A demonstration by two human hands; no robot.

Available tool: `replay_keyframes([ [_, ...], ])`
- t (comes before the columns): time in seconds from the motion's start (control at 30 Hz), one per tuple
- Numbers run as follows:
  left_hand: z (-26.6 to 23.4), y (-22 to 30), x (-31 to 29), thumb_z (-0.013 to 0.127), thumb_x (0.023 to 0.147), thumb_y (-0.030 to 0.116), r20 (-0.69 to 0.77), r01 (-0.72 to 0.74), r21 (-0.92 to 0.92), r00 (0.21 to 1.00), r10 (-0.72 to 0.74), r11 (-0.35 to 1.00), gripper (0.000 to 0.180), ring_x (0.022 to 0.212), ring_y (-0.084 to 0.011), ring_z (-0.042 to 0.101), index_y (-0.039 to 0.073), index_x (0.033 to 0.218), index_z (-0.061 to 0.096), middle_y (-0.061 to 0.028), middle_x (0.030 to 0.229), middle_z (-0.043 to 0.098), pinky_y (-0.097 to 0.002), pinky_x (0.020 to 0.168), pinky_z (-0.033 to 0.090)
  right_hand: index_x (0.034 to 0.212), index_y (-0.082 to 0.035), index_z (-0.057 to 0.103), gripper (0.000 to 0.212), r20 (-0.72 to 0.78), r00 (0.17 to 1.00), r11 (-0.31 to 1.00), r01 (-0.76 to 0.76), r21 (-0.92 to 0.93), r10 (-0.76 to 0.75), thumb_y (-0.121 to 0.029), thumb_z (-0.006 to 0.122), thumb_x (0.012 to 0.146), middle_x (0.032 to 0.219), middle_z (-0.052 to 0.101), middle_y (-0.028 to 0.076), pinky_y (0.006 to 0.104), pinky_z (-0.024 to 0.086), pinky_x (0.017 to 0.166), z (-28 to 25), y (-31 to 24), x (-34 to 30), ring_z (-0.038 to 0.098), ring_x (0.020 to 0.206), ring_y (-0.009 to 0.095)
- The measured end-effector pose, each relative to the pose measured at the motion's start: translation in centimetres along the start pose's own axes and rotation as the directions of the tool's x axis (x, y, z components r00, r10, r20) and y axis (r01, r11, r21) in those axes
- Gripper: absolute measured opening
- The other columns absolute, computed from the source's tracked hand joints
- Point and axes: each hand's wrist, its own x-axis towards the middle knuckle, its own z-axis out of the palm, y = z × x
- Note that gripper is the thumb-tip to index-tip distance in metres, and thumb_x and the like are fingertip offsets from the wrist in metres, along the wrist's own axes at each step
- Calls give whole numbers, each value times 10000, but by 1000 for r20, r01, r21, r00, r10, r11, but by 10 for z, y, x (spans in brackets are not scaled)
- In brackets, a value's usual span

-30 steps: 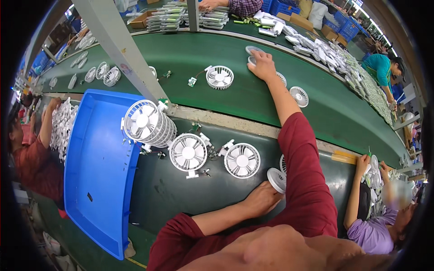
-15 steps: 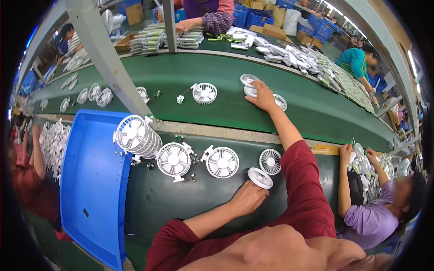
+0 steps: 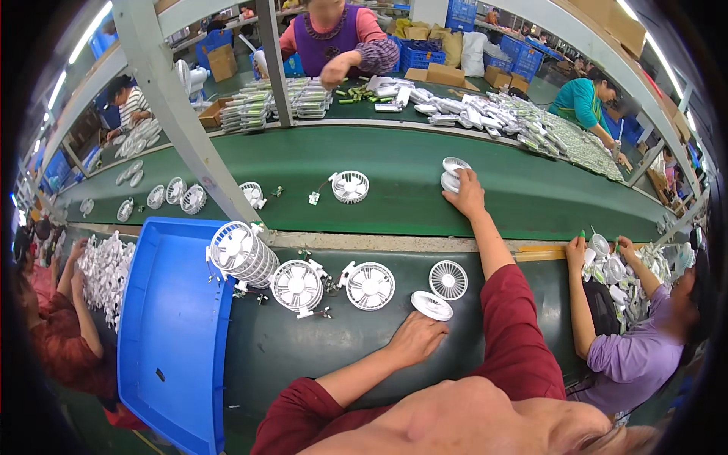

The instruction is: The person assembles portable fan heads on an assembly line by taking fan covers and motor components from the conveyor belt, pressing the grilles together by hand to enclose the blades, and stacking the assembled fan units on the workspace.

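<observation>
My left hand (image 3: pixel 413 338) is closed on the near edge of a tilted white round fan cover (image 3: pixel 432 305), just above the dark bench. Past it, a white slotted fan grille (image 3: pixel 448 280) lies flat. Reaching over the green belt, my right hand (image 3: pixel 466 194) is closed on a white round cover (image 3: pixel 450 182); a second white cover (image 3: pixel 456 164) touches it on the far side. Left of my left hand lie a fan unit with blades (image 3: pixel 370 286) and another fan unit (image 3: pixel 296 285), with small circuit boards and wires. Beside them leans a stack of fan housings (image 3: pixel 243 255).
A blue tray (image 3: pixel 130 326) stands at the left, against the bench. A grey metal post (image 3: pixel 178 114) rises before the belt (image 3: pixel 402 208), which carries another fan (image 3: pixel 349 186) and several housings. Co-workers sit at both sides and across, by piles of white parts (image 3: pixel 478 114).
The view has tilted up. My right hand has moved right along the belt with the covers, and the grille that lay beside it no longer shows. My left hand keeps its cover.
</observation>
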Motion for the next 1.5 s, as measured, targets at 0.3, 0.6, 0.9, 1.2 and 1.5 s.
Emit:
replay_keyframes([
  [0.3,5,-5,-1,630,795,100,-30,-31,-4,999,31,1000,127,983,-307,572,66,916,622,-93,987,634,-425,882,426,1239,-109,474,689,67,951,927,277,252,-302,-210,781,631,1258,487,164,441,459,927,-50,-38,-93,515,1135,376],
  [0.6,-49,39,9,601,857,177,329,-62,-157,938,112,986,202,876,-295,627,86,1035,628,-92,933,658,-393,764,494,1196,-101,526,632,226,806,776,387,498,-547,-245,797,644,1247,501,177,428,411,979,-111,-75,-172,474,1183,370],
  [0.9,-134,-48,100,602,870,220,-75,272,103,961,-266,957,245,883,-237,658,40,1028,653,-152,934,677,-335,769,505,1307,-137,502,724,495,686,830,311,463,-533,-478,734,713,1415,383,203,480,287,1073,-149,-65,-211,333,1323,386],
  [1.2,-159,-189,149,624,839,393,-427,664,487,748,-509,567,517,1060,-417,561,-28,1125,532,-284,1090,586,-474,881,463,1047,-61,630,551,520,740,899,284,333,-426,-472,734,695,1139,576,149,506,369,939,-157,-94,-221,469,1153,345],
  [1.5,-139,-238,169,503,884,304,-318,556,535,830,-459,636,363,943,-433,604,-29,934,639,-271,981,636,-493,833,472,864,-12,611,408,438,781,872,268,410,-446,-325,777,662,953,610,145,431,464,789,-144,-113,-220,552,951,339],
])
